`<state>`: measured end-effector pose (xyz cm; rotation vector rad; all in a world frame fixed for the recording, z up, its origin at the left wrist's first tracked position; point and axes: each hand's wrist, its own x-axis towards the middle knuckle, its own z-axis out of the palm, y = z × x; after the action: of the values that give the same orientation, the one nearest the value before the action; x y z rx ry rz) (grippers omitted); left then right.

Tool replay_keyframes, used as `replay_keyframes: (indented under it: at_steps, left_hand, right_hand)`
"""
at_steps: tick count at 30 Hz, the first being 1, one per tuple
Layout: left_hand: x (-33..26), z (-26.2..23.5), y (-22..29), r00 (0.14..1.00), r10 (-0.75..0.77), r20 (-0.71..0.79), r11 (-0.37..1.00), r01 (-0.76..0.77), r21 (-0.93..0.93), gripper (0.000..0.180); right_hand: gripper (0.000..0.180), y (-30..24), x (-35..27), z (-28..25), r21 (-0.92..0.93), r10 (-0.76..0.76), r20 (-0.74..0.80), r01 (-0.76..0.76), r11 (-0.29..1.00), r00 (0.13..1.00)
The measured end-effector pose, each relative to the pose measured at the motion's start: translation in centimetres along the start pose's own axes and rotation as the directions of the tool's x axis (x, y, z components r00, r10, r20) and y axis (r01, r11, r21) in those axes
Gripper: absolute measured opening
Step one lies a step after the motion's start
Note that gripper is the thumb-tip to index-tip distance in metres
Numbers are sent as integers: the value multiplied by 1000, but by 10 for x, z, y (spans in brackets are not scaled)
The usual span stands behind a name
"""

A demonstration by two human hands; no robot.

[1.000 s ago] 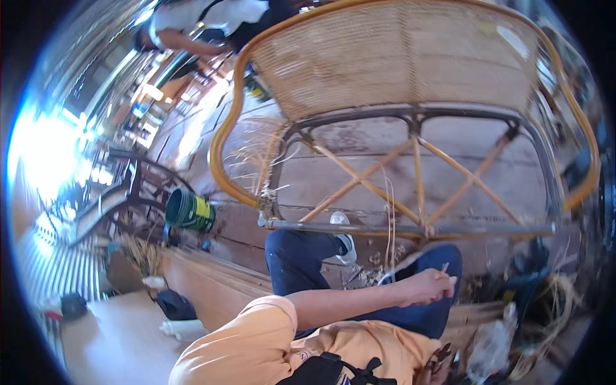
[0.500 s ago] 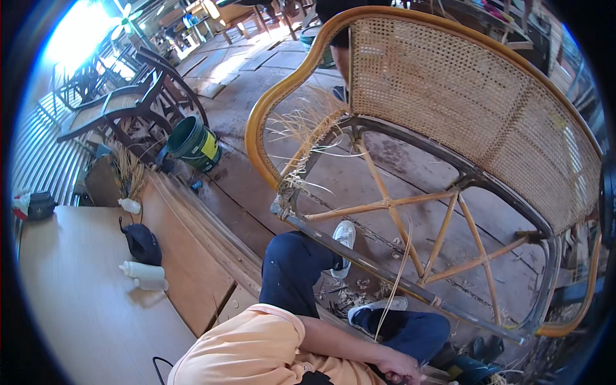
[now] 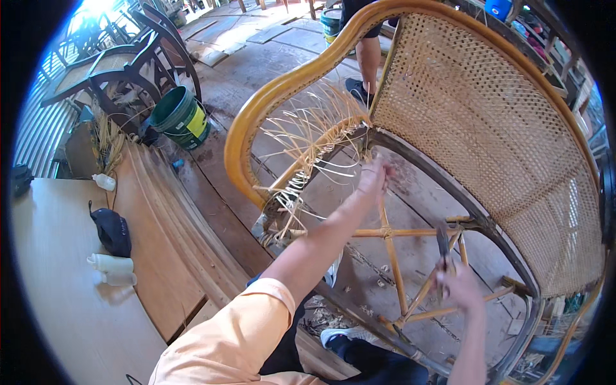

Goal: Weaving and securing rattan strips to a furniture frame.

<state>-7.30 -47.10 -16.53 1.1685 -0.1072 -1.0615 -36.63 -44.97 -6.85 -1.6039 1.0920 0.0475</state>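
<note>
A rattan settee frame (image 3: 292, 82) with a woven cane back (image 3: 475, 128) stands before me. Along its left arm, loose cane strands (image 3: 314, 151) stick out from a wrapped rail. My left hand (image 3: 377, 173) reaches over the seat opening to the inner corner where the back meets that arm; its fingers are curled and whatever they may hold is hidden. Above the crossed seat braces (image 3: 388, 234), my right hand (image 3: 459, 285) grips a dark, slim hand tool (image 3: 443, 240) that points away from me; motion blur hides its exact kind.
To the left, a pale tabletop (image 3: 58, 256) bears white bottles (image 3: 112, 269) and a dark cap (image 3: 110, 232). A green bucket (image 3: 179, 119) stands near a dark wooden chair (image 3: 122, 74). Behind the settee, another person's leg (image 3: 367, 61) shows. Shavings litter the floor.
My left hand has risen from my lap side to the seat's far-left corner. My right hand has come into view with the tool. The view has shifted, and the long strand by my knee no longer shows.
</note>
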Motion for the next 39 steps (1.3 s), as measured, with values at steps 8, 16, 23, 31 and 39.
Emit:
replay_keyframes:
  at_steps: [8,16,23,31,39]
  left_hand:
    - [92,18,5,994,-44,-103,998,39,-46,34]
    - [168,10,-21,874,471,-122,748,-322,580,42]
    - [164,18,-1,965,235,-113,679,-80,730,50]
    - [197,5,-35,743,668,50,82,-140,987,39]
    - [154,12,-18,799,557,-225,504,-110,857,37]
  right_hand:
    - [8,-86,195,-23,-416,-7,-29,-6,909,1000]
    - [15,-67,234,-1,-127,-181,34,184,975,983]
    - [14,-44,214,8,38,-77,14,76,996,997]
    - [14,-40,201,14,136,-81,38,75,988,996]
    - [17,-3,145,15,106,51,-90,-41,993,995]
